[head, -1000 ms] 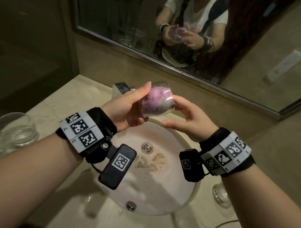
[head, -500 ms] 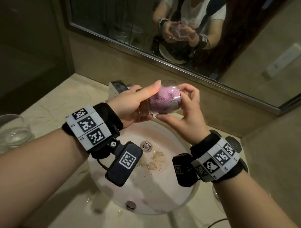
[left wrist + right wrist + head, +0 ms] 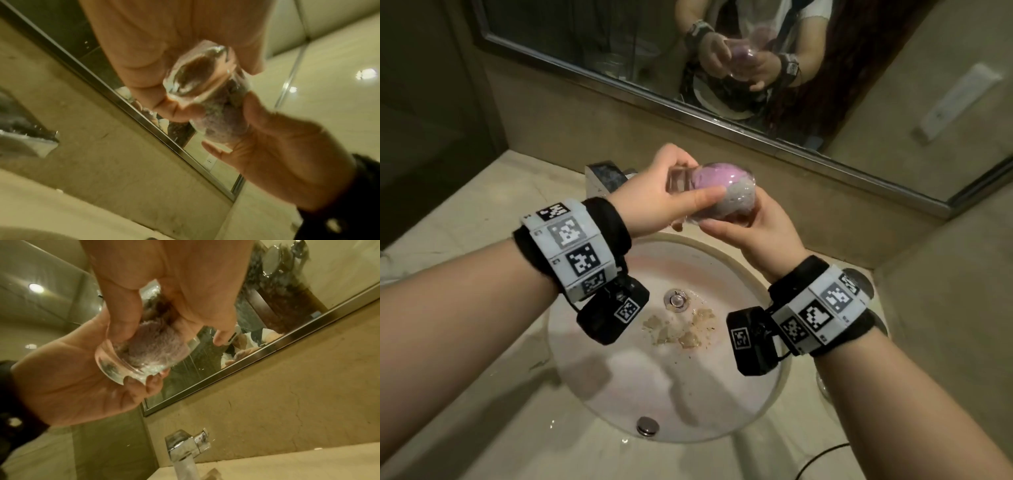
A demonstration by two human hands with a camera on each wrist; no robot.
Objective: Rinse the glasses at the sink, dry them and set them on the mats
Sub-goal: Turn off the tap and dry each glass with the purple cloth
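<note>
- Lying on its side above the sink point(image 3: 739, 394), a clear glass point(image 3: 709, 195) is held between both hands, with its thick base toward the left and its mouth toward the right.
- Stuffed inside it is a pink cloth point(image 3: 709, 178), bunched against the wall of the glass; a paler, greyish part of the cloth bulges at the mouth end.
- The left hand point(image 3: 654, 198) grips the base end, thumb laid along the near side and fingers curled round the far side.
- The right hand point(image 3: 753, 229) cups the mouth end from below and from the right, thumb and fingers clamped on the glass; from the right wrist view its fingers seem to press the cloth in at the opening, though the blur there makes this hard to tell.
- In the left wrist view the heavy base of the glass point(image 3: 197, 78) faces the camera, with the right hand point(image 3: 287, 154) closed on the far end.
- A chrome tap point(image 3: 606, 178) stands just behind the left hand, at the far edge of the basin.
- The basin is round and white, with a drain point(image 3: 676, 299) in its middle and brownish patches point(image 3: 685, 329) just near of the drain.
- A pale stone worktop point(image 3: 500, 411) surrounds the sink.
- Another glass point(image 3: 859, 281) shows partly behind the right wrist, on the worktop to the right of the basin.
- A framed mirror point(image 3: 619, 41) runs along the far wall and reflects the two hands with the glass.
</note>
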